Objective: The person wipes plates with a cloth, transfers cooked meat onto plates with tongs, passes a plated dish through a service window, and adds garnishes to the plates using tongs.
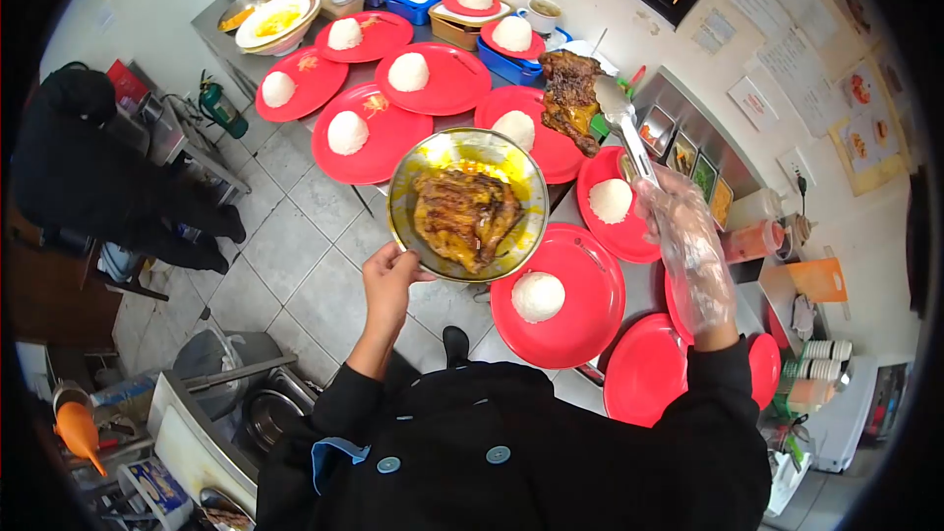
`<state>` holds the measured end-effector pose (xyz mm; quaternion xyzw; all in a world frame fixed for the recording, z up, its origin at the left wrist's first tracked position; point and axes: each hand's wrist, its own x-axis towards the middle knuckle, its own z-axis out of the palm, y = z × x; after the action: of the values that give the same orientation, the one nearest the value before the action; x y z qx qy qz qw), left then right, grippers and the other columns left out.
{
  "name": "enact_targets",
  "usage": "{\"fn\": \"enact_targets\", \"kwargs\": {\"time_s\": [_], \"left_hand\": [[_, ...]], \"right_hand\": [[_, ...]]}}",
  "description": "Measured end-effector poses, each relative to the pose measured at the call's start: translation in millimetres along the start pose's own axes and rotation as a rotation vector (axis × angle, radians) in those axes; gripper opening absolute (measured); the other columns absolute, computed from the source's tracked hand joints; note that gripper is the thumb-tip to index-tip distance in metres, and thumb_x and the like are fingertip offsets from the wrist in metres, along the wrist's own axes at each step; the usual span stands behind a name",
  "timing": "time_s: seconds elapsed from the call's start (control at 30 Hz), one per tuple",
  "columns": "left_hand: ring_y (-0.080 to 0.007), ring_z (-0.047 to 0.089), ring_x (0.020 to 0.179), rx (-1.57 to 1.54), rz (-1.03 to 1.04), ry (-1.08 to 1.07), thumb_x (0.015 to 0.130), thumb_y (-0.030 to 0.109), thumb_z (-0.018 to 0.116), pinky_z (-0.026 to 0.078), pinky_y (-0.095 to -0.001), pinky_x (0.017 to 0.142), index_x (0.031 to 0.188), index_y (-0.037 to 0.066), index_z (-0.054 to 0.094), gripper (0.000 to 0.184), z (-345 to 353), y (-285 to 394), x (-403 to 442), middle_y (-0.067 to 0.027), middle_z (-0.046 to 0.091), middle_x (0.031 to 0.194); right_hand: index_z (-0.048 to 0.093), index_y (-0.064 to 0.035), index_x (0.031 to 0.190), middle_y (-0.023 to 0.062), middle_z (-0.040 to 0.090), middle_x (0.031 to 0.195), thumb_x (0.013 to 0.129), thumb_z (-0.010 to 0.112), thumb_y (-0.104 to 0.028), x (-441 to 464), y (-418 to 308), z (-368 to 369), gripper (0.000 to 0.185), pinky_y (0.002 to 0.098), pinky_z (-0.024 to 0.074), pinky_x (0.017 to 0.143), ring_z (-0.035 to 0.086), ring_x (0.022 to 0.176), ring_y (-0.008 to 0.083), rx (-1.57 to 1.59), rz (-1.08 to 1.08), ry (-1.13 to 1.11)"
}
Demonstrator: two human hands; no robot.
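Note:
My left hand (388,280) grips the rim of a metal bowl (401,236), holding it out over the floor and the counter's front edge. Inside the bowl lies a piece of grilled chicken (462,216) in yellow sauce. My right hand (678,211), in a clear plastic glove, is closed on metal tongs (629,133). At the tips of the tongs hangs another browned grilled chicken piece (570,98), raised above the plates. Below my right hand is a red plate (639,236) with a mound of white rice (611,201).
Several red plates with rice mounds cover the counter, including a near plate (560,334). Bare red plates (647,374) stand at the right. Metal condiment pans (680,152) line the wall. A person (88,167) in dark clothes stands at left; a sink (270,413) is lower left.

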<state>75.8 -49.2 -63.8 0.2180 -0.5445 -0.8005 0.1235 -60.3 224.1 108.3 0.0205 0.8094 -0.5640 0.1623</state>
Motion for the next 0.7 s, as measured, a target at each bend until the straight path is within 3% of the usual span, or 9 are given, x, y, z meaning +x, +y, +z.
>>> {"fn": "enact_targets", "kwargs": {"time_s": [0.07,0.1,0.13,0.23,0.4,0.47,0.6,0.7], "left_hand": [[-0.0108,0.058,0.062,0.028,-0.011,0.064,0.083,0.005,0.049,0.054,-0.0266,0.057,0.086,-0.005,0.060,0.015,-7,5,3,-0.0040,0.058,0.074],[-0.0104,0.057,0.061,0.024,-0.005,0.073,0.083,0.005,0.049,0.054,-0.0265,0.057,0.087,-0.004,0.060,0.015,-13,5,4,-0.0037,0.058,0.074],[-0.0104,0.057,0.061,0.025,-0.012,0.065,0.083,0.005,0.049,0.054,-0.0265,0.057,0.087,-0.004,0.060,0.015,-21,4,6,-0.0037,0.058,0.074],[-0.0114,0.057,0.054,0.026,0.027,0.129,0.083,0.003,0.049,0.054,-0.0269,0.053,0.085,-0.006,0.061,0.015,-37,9,12,-0.0046,0.057,0.067],[-0.0106,0.056,0.053,0.053,0.038,0.144,0.083,0.003,0.050,0.052,-0.0252,0.052,0.082,-0.004,0.060,0.012,-64,26,19,-0.0042,0.057,0.066],[-0.0104,0.056,0.052,0.040,0.041,0.168,0.082,0.003,0.050,0.052,-0.0249,0.051,0.078,-0.002,0.058,0.011,-73,29,22,-0.0037,0.056,0.065],[-0.0085,0.053,0.055,0.082,0.020,0.144,0.081,0.003,0.051,0.052,-0.0249,0.051,0.079,0.000,0.058,0.008,-88,36,27,-0.0019,0.056,0.071],[-0.0083,0.053,0.055,0.096,0.017,0.120,0.082,0.004,0.051,0.052,-0.0248,0.052,0.078,0.000,0.058,0.009,-94,36,34,-0.0018,0.056,0.071]], "right_hand": [[0.059,-0.0101,0.112,-0.0060,0.045,0.065,0.083,0.062,-0.026,20,12,-1,0.034,0.0262,0.0353,0.058,0.039,0.056,0.0048,-0.001,0.113,0.053],[0.061,-0.0129,0.101,-0.0058,0.046,0.064,0.083,0.061,-0.026,30,23,0,0.022,0.0262,0.0349,0.058,0.040,0.055,0.0052,0.032,0.134,0.092],[0.061,-0.0129,0.101,-0.0058,0.046,0.064,0.083,0.061,-0.026,38,33,2,0.022,0.0262,0.0349,0.058,0.040,0.055,0.0052,0.033,0.140,0.099],[0.053,-0.0119,0.077,-0.0034,0.045,0.059,0.084,0.060,-0.023,76,76,2,0.015,0.0250,0.0323,0.048,0.040,0.049,0.0071,0.135,0.132,0.081],[0.050,-0.0089,0.074,-0.0005,0.045,0.057,0.084,0.060,-0.020,111,115,28,0.017,0.0238,0.0312,0.042,0.043,0.047,0.0098,0.334,0.215,0.007],[0.050,-0.0086,0.074,0.0004,0.046,0.057,0.083,0.061,-0.018,109,114,45,0.017,0.0244,0.0343,0.042,0.044,0.047,0.0108,0.354,0.309,0.163],[0.050,-0.0084,0.075,0.0010,0.045,0.057,0.082,0.063,-0.018,105,108,56,0.017,0.0253,0.0368,0.042,0.044,0.047,0.0115,0.414,0.311,0.182],[0.053,-0.0100,0.080,-0.0013,0.046,0.060,0.086,0.056,-0.019,100,105,52,0.011,0.0232,0.0292,0.042,0.040,0.046,0.0082,0.352,0.296,0.273]]}}
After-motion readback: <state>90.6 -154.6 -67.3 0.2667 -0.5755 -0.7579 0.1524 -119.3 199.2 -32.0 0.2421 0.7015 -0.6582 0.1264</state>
